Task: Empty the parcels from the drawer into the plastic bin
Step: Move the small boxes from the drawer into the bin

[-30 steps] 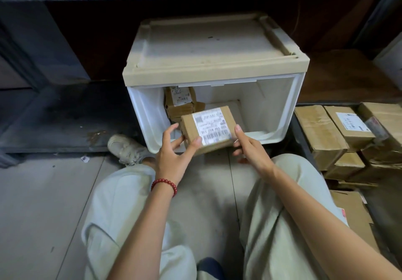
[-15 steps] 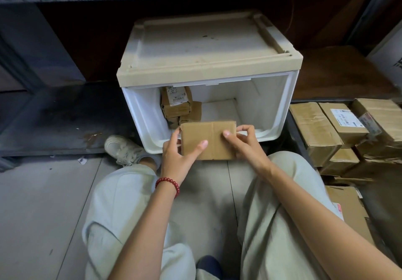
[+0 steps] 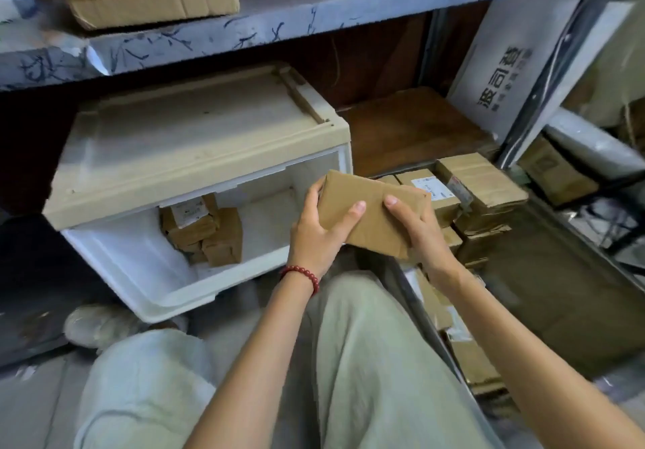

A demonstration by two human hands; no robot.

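Both your left hand (image 3: 314, 235) and right hand (image 3: 419, 232) clamp one cardboard parcel (image 3: 373, 211), lifted just right of the open drawer (image 3: 139, 267): you're mid-transfer. Next, lower it beside the stacked parcels (image 3: 481, 183) in the plastic bin (image 3: 558, 291), right of the drawer.

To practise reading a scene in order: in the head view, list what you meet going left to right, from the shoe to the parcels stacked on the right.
Shoe → parcels in the drawer → left hand → held parcel → right hand → stacked parcels.
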